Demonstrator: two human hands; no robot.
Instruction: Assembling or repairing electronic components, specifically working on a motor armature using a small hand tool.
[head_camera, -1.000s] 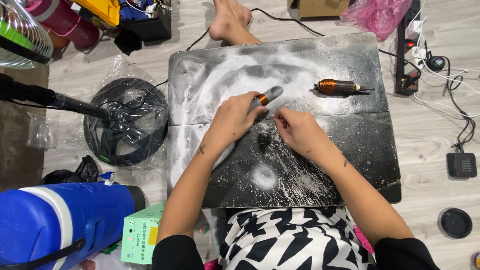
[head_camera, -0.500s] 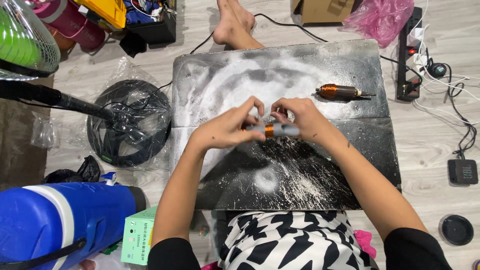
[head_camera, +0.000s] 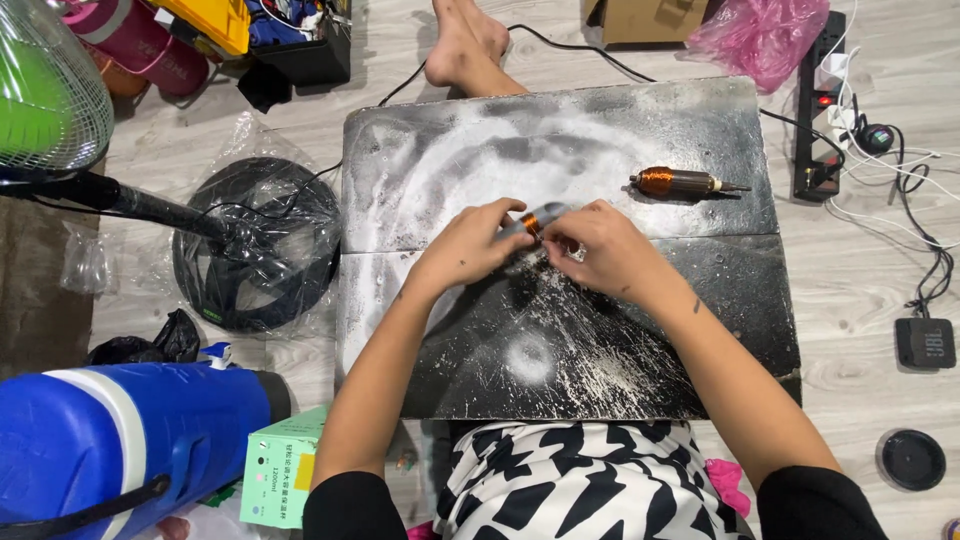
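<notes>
The small copper-wound rotor lies roughly left-right, slightly tilted, above the middle of the dark desk. The left hand and right hand each pinch one end in a narrow grip. Fingers hide most of it; its ends cannot be made out.

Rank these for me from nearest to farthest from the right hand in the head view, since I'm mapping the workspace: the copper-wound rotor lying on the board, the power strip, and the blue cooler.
1. The copper-wound rotor, lying on the board up and to the right of the right hand.
2. The power strip, on the floor past the board's far right corner.
3. The blue cooler, on the floor at the near left.
</notes>
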